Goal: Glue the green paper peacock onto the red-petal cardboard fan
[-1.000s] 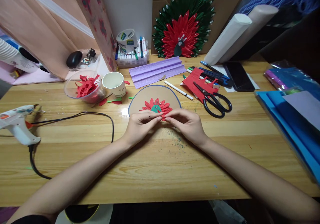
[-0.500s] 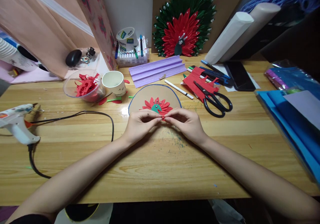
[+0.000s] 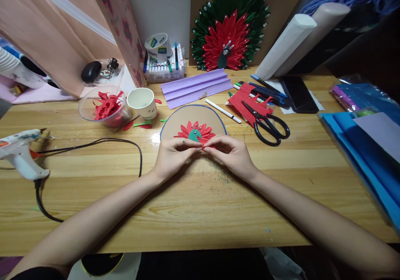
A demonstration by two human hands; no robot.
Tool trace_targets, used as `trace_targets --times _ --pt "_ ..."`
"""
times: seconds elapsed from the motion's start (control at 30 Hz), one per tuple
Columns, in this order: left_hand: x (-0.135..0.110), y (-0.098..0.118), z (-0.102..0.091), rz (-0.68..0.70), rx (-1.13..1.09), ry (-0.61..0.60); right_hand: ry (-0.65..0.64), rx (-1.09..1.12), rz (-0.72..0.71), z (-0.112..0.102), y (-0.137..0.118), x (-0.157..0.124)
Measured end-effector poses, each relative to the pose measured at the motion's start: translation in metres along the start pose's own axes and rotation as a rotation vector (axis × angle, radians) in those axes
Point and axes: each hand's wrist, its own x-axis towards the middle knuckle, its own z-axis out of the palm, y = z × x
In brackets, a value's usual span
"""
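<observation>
A tan cardboard disc (image 3: 187,119) with a blue edge lies on the wooden desk. On it sits a fan of red paper petals (image 3: 200,129) around a small teal piece (image 3: 194,135). My left hand (image 3: 173,155) and my right hand (image 3: 233,153) meet at the near edge of the petals. Both are curled, fingertips pinched together on a small red petal between them. The petal is mostly hidden by the fingers.
A glue gun (image 3: 20,153) with its black cord lies at the left. A clear bowl of red cut-outs (image 3: 104,107) and a paper cup (image 3: 142,102) stand behind. Black scissors (image 3: 268,123) on red paper, purple crepe paper (image 3: 195,87), markers, a finished peacock craft (image 3: 229,32), blue sheets at right.
Both hands stay pinched at the petals; the fingertips have shifted only slightly. The view has tilted a little.
</observation>
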Motion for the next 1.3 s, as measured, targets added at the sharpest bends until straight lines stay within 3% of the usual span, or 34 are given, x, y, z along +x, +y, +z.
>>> trace_targets --times 0.93,1.3 --pt "-0.0025 0.0033 0.0021 0.047 -0.052 -0.031 0.145 0.040 -0.055 0.0040 -0.0072 -0.0025" --pt "-0.0019 0.0002 0.0008 0.006 -0.037 -0.052 0.163 0.068 0.033 0.0031 -0.0044 -0.0011"
